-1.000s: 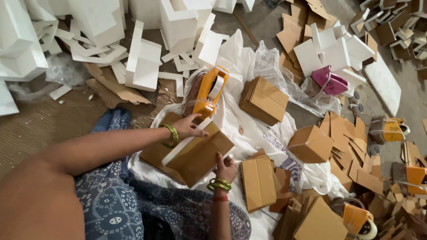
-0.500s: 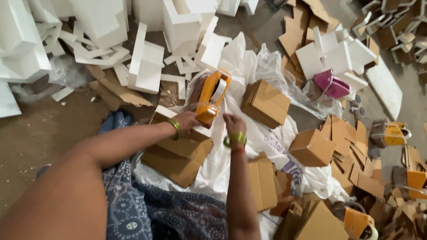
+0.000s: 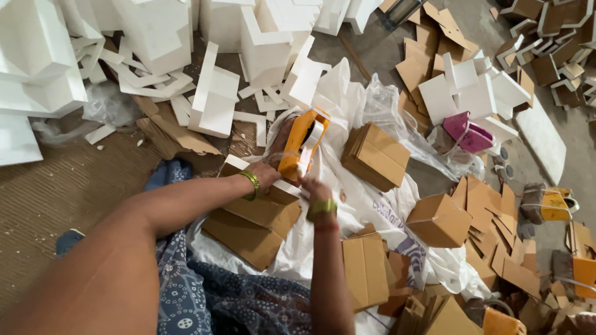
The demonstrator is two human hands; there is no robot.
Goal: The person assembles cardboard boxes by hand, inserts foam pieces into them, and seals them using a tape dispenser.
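Observation:
An orange tape dispenser with a roll of clear tape stands tilted over a brown cardboard box with a white foam piece inside it. My left hand is closed around the dispenser's lower part. My right hand sits just right of it, fingers pinched at the tape end near the box's edge. Both wrists carry bangles. The box lies on a white plastic sheet in front of my lap.
White foam blocks and offcuts are piled at the back and left. Small closed cardboard boxes and flat cardboard pieces lie to the right. A pink object and more orange dispensers sit at the right.
My right hand moved up from the box's lower edge to the dispenser. My left hand took hold of the dispenser, which now leans over the box.

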